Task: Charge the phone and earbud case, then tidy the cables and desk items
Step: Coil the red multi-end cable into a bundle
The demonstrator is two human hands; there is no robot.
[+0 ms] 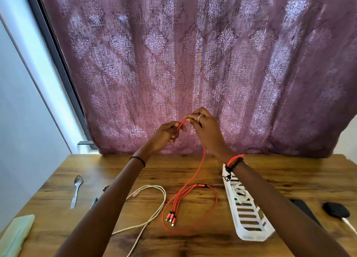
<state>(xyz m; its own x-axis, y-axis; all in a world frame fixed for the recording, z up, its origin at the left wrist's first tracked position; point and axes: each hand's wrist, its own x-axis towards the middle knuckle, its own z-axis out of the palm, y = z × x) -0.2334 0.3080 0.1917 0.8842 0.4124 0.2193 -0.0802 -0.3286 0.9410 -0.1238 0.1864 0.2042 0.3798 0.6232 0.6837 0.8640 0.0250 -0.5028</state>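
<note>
Both hands are raised above the bench (193,243), in front of the curtain (193,63).

- Left hand (166,134): grip pinching the red cable (201,185) between thumb and fingertips.
- Right hand (205,130): just beside the left and slightly higher, with its fingers curled, grip closed on the same cable. A short red arc spans the two hands.
- From under the right hand the cable drops to the bench, passes a red sleeve and lies in a loose loop. Its cluster of plugs (171,217) rests inside the loop.
- White cable (164,197): loose on the bench, just left of the red loop, partly under the left forearm.
- Basket (251,235): white and slotted, right of the loop, under the right forearm, with something white inside.
- Black case (336,209): far right on the bench, with a white lead at its near edge.
- Spoon (77,187) and green case (16,235): on the left side, well apart.
</note>
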